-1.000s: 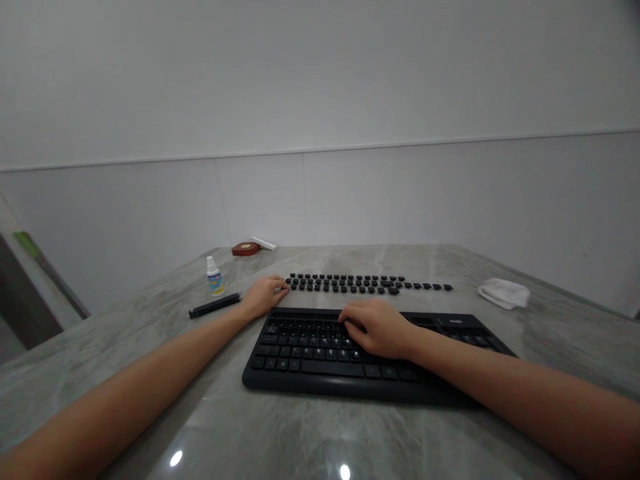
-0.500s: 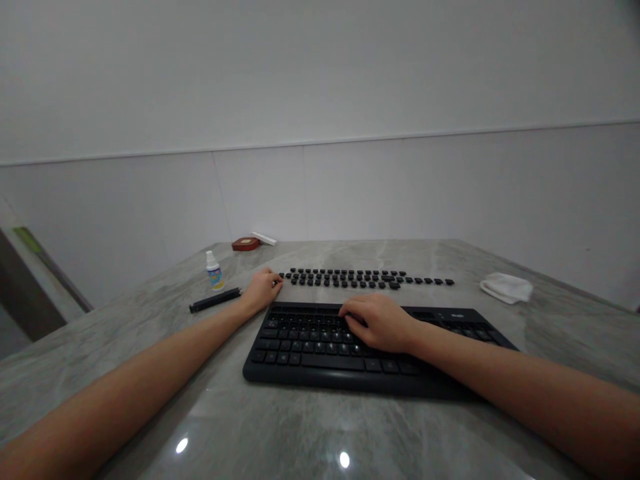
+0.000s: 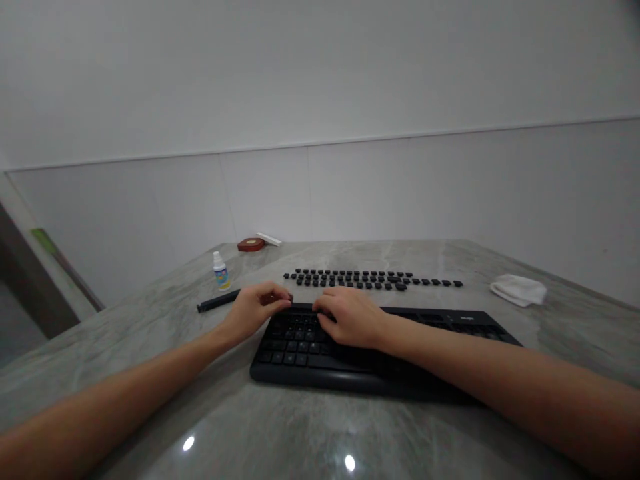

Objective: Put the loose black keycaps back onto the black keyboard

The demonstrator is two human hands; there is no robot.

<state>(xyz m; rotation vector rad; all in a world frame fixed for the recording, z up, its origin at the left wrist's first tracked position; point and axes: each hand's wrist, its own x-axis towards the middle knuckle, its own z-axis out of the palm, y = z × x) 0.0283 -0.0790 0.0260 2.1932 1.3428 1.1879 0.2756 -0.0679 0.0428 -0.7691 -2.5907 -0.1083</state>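
Note:
The black keyboard lies on the grey marbled table, partly covered by my hands. My left hand is at its upper left corner, thumb and forefinger pinching a small dark keycap. Across the keyboard's upper left area reaches my right hand, fingers curled and tips down at the keys; what they hold, if anything, is hidden. Behind the keyboard, loose black keycaps stand in several rows, with a line of them trailing off to the right.
Left of the keyboard are a small white bottle with a coloured label and a dark stick-like tool. A reddish-brown case and a white strip lie far back. A folded white cloth is at right.
My left hand has come back from the keycap rows to the keyboard's upper edge with a keycap. My right hand has shifted left across the keys, towards the left one.

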